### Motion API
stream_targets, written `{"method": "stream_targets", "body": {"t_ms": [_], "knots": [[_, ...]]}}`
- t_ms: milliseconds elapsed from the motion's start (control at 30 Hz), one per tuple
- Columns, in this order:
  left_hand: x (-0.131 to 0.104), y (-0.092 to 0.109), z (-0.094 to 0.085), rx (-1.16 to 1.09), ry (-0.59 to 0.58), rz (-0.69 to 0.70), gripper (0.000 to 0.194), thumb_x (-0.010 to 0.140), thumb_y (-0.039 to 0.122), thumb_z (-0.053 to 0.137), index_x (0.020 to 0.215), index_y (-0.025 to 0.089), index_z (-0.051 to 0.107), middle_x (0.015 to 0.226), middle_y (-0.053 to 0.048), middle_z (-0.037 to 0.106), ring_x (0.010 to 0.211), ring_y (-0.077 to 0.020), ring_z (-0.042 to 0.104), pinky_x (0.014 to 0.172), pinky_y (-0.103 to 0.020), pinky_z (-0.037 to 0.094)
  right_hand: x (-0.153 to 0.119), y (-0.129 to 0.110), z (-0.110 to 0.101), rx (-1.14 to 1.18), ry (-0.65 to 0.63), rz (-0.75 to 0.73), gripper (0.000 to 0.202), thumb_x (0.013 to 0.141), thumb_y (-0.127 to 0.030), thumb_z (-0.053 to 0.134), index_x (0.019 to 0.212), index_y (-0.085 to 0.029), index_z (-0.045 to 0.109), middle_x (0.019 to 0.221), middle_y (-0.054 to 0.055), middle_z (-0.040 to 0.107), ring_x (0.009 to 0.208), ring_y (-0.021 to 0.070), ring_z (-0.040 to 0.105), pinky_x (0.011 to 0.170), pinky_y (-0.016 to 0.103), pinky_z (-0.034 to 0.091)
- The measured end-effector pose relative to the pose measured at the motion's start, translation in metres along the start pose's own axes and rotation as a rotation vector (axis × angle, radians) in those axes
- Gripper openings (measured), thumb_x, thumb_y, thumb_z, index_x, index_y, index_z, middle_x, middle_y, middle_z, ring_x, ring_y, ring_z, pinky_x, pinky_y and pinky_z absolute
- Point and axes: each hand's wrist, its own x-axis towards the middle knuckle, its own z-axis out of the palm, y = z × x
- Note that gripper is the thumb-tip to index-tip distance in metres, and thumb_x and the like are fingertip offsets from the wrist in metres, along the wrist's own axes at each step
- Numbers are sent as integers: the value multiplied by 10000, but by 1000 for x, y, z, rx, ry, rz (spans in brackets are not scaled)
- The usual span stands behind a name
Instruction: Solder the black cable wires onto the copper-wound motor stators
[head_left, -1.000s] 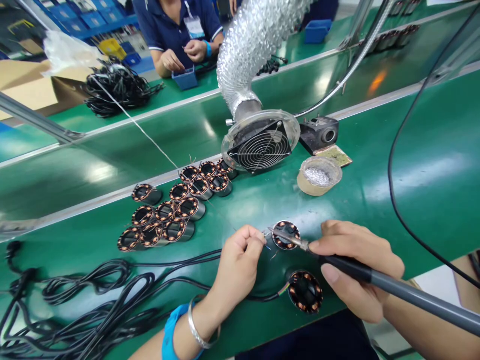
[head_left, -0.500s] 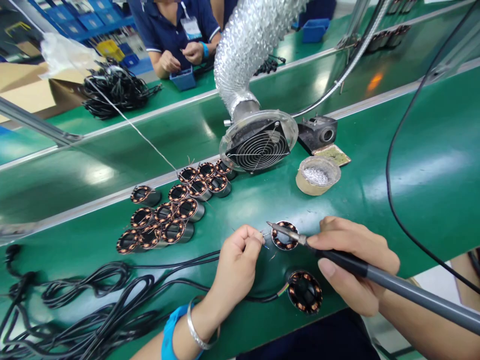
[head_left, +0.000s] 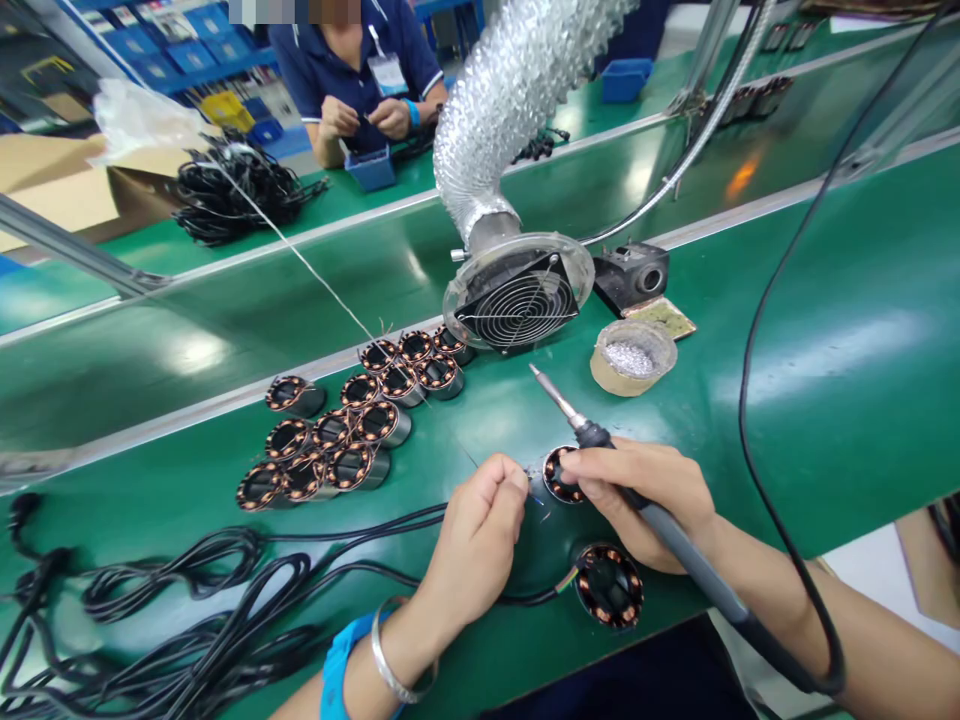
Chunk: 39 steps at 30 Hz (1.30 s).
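Across the green worktop (head_left: 720, 410), a copper-wound ring (head_left: 556, 484) lies just beside the left hand (head_left: 480, 522), whose grip is pinched on thin wires (head_left: 535, 496). The right hand (head_left: 664, 482), its grip wrapped around a soldering iron (head_left: 670, 532), partly covers the ring.

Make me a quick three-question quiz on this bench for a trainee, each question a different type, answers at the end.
1. Multiple choice: what does the right hand hold?
A) pliers
B) a soldering iron
C) a paintbrush

2. True or false: the iron's tip is inside the tub.

3. Fill in the blank: the left hand pinches thin ____ beside a ring wound with copper.

Key:
1. B
2. False; the tip is outside the tub.
3. wires
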Motion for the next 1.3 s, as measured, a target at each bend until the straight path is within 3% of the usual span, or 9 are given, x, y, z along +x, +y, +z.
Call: {"method": "stream_targets", "body": {"t_ms": [200, 367, 467, 600, 833, 1300], "knots": [[2, -9, 0, 31, 78, 21, 290, 960, 393, 428, 744, 204, 471, 579, 72, 341, 533, -107, 287, 496, -211, 245, 2, -5, -9, -17, -2, -12, 323, 885, -170, 521, 1181, -186, 648, 792, 50, 656, 627, 160, 589, 544, 292, 500], [3, -10, 1, 2, 102, 5, 268, 945, 369, 438, 743, 201, 490, 582, 68, 351, 519, -104, 278, 489, -209, 238, -1, -15, -19, 40, -30, 25, 406, 816, -161, 492, 1195, -161, 638, 650, 17, 597, 488, 148, 483, 467, 295, 375], [3, -10, 2, 0, 96, 0, 276, 947, 372, 437, 734, 202, 480, 579, 68, 344, 519, -103, 273, 485, -206, 236, -1, -19, -22, 72, -50, 90, 331, 797, -185, 489, 1074, -165, 668, 672, 31, 648, 476, 147, 488, 472, 299, 375], [1, -9, 2, 21, 92, 11, 277, 951, 362, 434, 729, 201, 473, 586, 62, 355, 536, -106, 289, 489, -206, 245, 1, -19, -21, 137, -88, 93, 293, 769, -171, 483, 979, -149, 686, 561, 3, 567, 438, 134, 450, 459, 288, 351], [2, -9, 3, 42, 84, 17, 276, 960, 358, 416, 736, 203, 459, 600, 65, 347, 537, -103, 284, 496, -204, 251, 2, -17, -17, 182, -83, 90, 292, 757, -166, 482, 958, -124, 690, 525, -14, 498, 438, 125, 450, 455, 276, 341], [1, -8, 3, 8, 79, 0, 284, 946, 384, 436, 729, 203, 466, 584, 67, 333, 526, -104, 275, 487, -205, 238, -2, -19, -23, 131, -28, 134, 288, 803, -205, 491, 1009, -171, 689, 583, 9, 586, 436, 143, 452, 452, 289, 367]]}}
